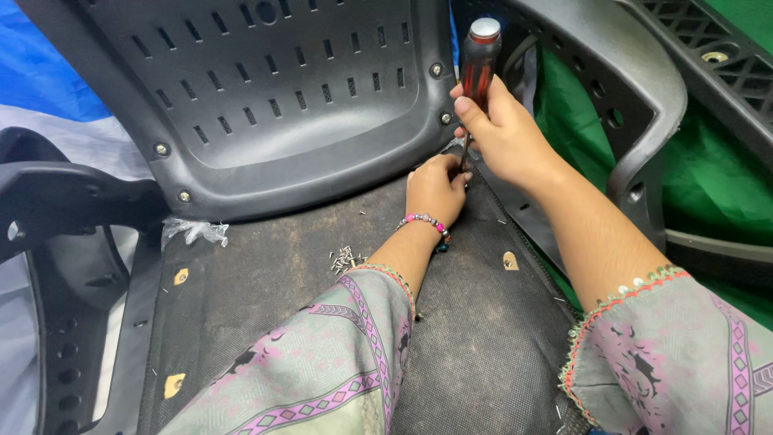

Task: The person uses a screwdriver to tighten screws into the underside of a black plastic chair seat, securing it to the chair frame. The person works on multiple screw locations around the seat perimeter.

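We are gripping the screwdriver (477, 60) in our right hand (501, 129); left hand (435, 189) fingers are pinching its tip, risking a slip onto them.

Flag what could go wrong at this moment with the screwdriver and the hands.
The left hand sits right at the tip of the screwdriver that the right hand grips; a slip could jab its fingers. The loose screws heaped on the black fabric panel lie beside the left forearm and could scatter.
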